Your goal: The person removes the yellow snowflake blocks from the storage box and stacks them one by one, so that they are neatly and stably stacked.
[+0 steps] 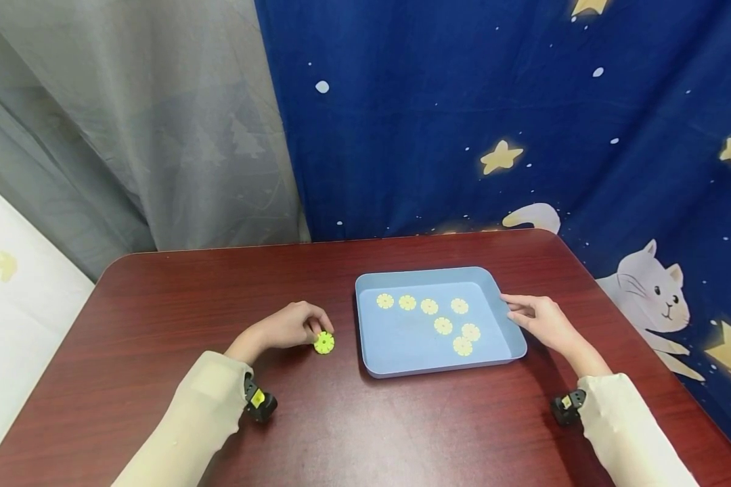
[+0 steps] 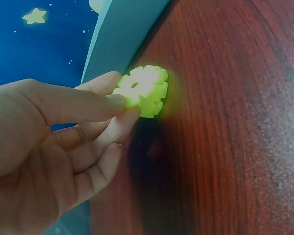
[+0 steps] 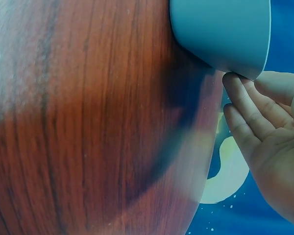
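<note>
My left hand (image 1: pixel 294 325) pinches a bright yellow-green notched plastic disc (image 1: pixel 324 343) between thumb and fingertips, just left of the tray. In the left wrist view this piece (image 2: pixel 146 88) looks thick, like discs stacked together, with a small hole in its face. At the other side, my right hand (image 1: pixel 543 323) grips the right rim of a shallow blue tray (image 1: pixel 396 358). The right wrist view shows its thumb at the rim and fingers against the outer wall of the tray (image 3: pixel 225 34). Several pale yellow notched discs (image 1: pixel 442 326) lie flat and spread out inside the tray.
Everything rests on a dark red-brown wooden table (image 1: pixel 317 433) with rounded far corners. Behind it hang a grey curtain (image 1: pixel 201 135) and a blue curtain (image 1: pixel 402 122) printed with stars and a cat. Each wrist carries a small black camera.
</note>
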Motion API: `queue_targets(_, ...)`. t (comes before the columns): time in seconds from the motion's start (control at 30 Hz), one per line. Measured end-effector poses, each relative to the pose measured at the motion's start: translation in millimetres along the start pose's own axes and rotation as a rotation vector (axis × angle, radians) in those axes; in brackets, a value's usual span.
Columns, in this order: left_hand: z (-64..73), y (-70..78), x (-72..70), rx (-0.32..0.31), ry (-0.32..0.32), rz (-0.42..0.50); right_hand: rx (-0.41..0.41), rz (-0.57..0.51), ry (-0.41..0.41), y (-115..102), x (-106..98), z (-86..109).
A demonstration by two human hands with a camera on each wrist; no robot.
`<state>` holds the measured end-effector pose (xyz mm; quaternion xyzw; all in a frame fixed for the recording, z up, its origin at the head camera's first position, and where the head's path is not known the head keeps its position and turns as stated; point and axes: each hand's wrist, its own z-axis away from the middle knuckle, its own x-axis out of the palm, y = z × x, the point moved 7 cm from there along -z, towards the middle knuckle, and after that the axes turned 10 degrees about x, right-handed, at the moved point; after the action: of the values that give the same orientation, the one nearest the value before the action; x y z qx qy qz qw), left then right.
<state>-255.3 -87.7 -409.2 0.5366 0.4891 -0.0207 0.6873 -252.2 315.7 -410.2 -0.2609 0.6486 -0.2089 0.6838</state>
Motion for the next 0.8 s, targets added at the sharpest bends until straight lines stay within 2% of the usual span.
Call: queue_targets(0.8,1.1,-4.8,2.3,0.001,0.009,-0.002,-0.004,0.004,0.010,1.2,0.2,-0.3)
